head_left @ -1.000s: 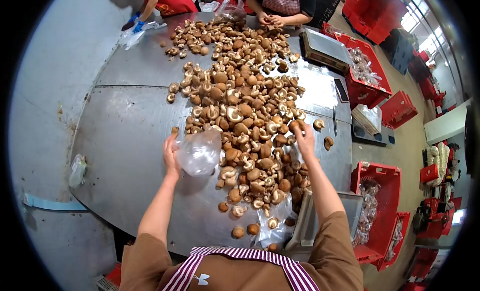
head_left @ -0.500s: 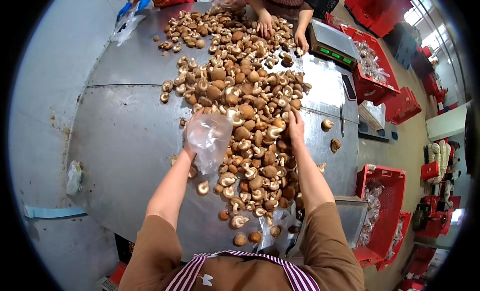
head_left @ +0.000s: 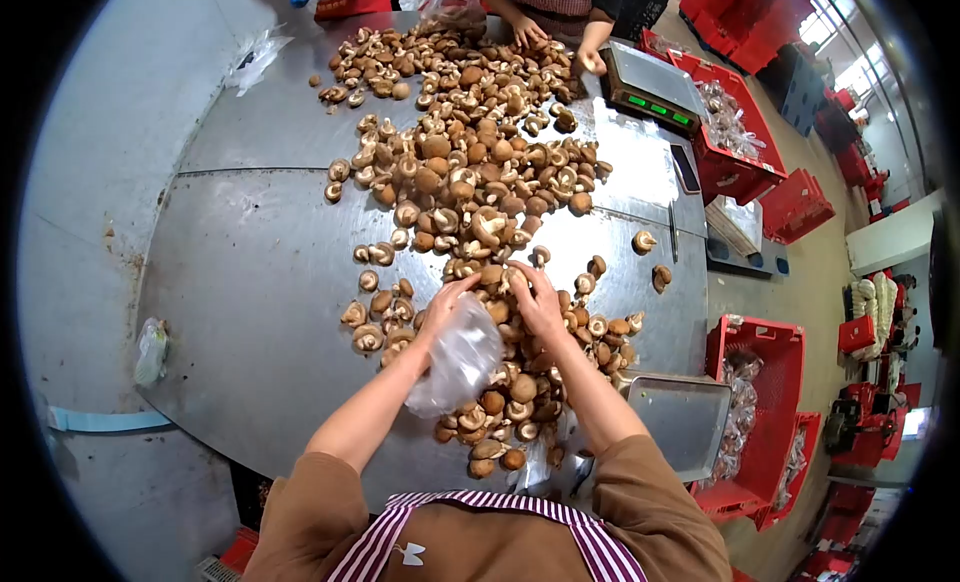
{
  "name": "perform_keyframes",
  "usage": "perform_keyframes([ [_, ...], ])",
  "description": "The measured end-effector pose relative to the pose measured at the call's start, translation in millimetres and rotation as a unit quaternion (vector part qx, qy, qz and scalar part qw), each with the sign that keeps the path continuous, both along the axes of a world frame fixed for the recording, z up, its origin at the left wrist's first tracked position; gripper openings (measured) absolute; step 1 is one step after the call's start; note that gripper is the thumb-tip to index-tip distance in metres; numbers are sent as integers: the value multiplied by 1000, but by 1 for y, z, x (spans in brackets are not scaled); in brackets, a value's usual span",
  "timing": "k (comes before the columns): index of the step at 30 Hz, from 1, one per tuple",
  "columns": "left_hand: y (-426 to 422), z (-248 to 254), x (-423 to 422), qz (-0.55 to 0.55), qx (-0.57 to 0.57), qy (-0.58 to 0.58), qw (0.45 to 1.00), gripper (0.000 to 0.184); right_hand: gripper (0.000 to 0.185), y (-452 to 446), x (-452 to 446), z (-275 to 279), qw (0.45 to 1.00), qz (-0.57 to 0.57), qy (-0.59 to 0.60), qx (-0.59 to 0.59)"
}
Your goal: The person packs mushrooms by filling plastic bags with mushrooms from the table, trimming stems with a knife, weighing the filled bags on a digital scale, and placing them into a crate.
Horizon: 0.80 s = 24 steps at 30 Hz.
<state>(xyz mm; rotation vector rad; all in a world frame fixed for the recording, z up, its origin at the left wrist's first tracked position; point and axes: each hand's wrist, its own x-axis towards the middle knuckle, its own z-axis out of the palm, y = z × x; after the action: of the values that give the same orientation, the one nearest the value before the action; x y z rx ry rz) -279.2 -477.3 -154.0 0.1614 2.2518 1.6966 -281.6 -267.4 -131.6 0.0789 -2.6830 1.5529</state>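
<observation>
Brown shiitake mushrooms (head_left: pixel 462 190) are heaped along the metal table, caps and pale stems mixed. My left hand (head_left: pixel 443 310) holds a clear plastic bag (head_left: pixel 458 360), which hangs below the palm, and its fingertips reach into the mushrooms. Facing it, my right hand (head_left: pixel 538 304) has its fingers curled on a mushroom (head_left: pixel 512 282) in the pile. A narrow gap separates the two hands. Beneath the forearms, more mushrooms (head_left: pixel 522 387) lie close to my apron, partly over another plastic sheet or bag (head_left: pixel 536 467).
A scale (head_left: pixel 655 85) with green digits stands at the far right, near a co-worker's hands (head_left: pixel 590 59). A phone (head_left: pixel 685 169) and pen (head_left: pixel 673 232) lie on the table (head_left: pixel 240 272). Red crates (head_left: pixel 765 332) of bagged goods line the right side. A metal tray (head_left: pixel 670 422) sits at near right.
Both hands have drawn closer together and nearer to me, with the bag following the left. The pile has split, its near part pulled towards me. The co-worker's right-side hand has lifted a mushroom.
</observation>
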Motion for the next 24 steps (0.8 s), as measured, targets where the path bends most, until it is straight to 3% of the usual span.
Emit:
perform_keyframes([
  [1, -2, -1, 7, -1, 0, -2, 1000, 50, 39, -4, 11, 6, 999, 1, 33, 4],
  [3, -9, -4, 18, -15, -19, 212, 977, 50, 38, -7, 30, 23, 998, 15, 67, 9],
  [5, -17, 17, 31, -26, -13, 229, 973, 48, 36, -5, 46, 28, 995, 44, 88, 26],
  [7, -30, 31, 37, -83, -29, 241, 966, 48, 34, 3, 55, 49, 996, 78, 28, -16],
  [9, -45, 38, 33, -85, -42, 256, 962, 44, 31, 23, 48, 55, 977, 113, -127, -132],
  [11, -64, 31, 16, -27, -69, 287, 955, 41, 33, 35, 29, 60, 981, 51, -152, -108],
  [12, -71, 28, 3, 19, -75, 289, 954, 41, 34, 40, 16, 61, 983, -40, -170, -59],
  [14, -93, 10, -34, 109, -79, 278, 951, 41, 34, 90, -32, -9, 983, -121, -133, -44],
  [16, -118, -22, -74, 157, -77, 265, 948, 42, 36, 118, -70, -30, 985, -165, 1, -48],
  [19, -143, -38, -108, 208, -79, 274, 936, 43, 48, 151, -119, -46, 979, -200, 27, -43],
  [22, -157, -54, -136, 264, 54, 158, 950, 48, 52, 163, -157, -66, 972, -226, 46, 52],
  [24, -162, -72, -156, 267, 86, 143, 949, 48, 54, 155, -179, -77, 964, -251, 45, 70],
])
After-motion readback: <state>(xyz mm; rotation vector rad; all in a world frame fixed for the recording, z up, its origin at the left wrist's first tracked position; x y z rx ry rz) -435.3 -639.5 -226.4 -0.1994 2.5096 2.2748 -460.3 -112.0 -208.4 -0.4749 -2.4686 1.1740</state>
